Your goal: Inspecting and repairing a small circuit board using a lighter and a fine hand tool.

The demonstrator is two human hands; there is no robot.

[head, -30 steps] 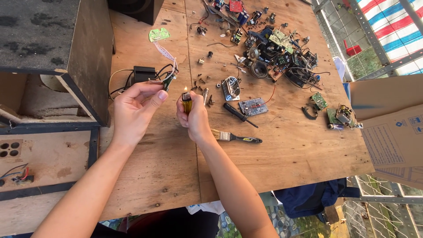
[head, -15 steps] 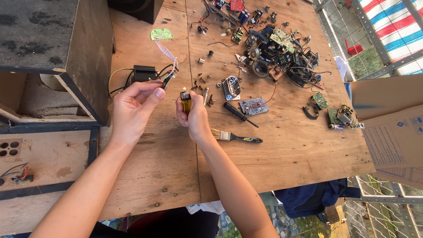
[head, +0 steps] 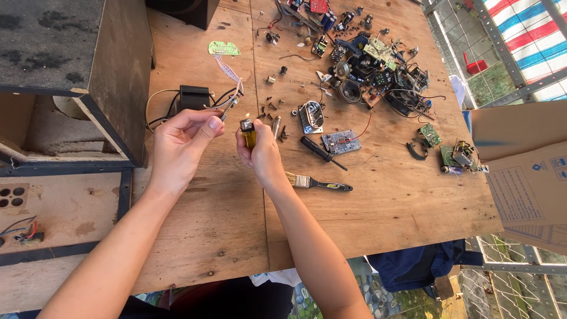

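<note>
Right hand (head: 260, 155), frame centre: clenched around one yellow lighter (head: 248, 136), held upright, metal cap on top, above the plywood surface (head: 378, 195).

Left hand (head: 182, 142), just left of it: thumb and forefinger pinch the stripped ends of thin wires (head: 230, 106), tips close to the lighter's top. Cannot tell whether they touch it. The wires run back to one black transformer block (head: 194, 97) lying on the surface above the left hand.

Containers: one dark wooden speaker box (head: 71, 77), upper left of frame, open side facing down-frame; inside, pale panelling only, contents otherwise hidden. One cardboard box (head: 525, 171) at the right edge, interior not visible.

Counts on the surface, right of the hands: one paintbrush (head: 319, 183) with black handle, just beside the right wrist; one black-handled screwdriver (head: 322, 152); one small bluish circuit board (head: 341, 142); one silver metal part (head: 311, 116). One green board with pink ribbon cable (head: 224, 50), upper centre. A tangled heap of boards, wires and speaker parts (head: 372, 71), upper right; too jumbled to count. Loose screws (head: 269, 109) scattered above the lighter, too small to count.
</note>
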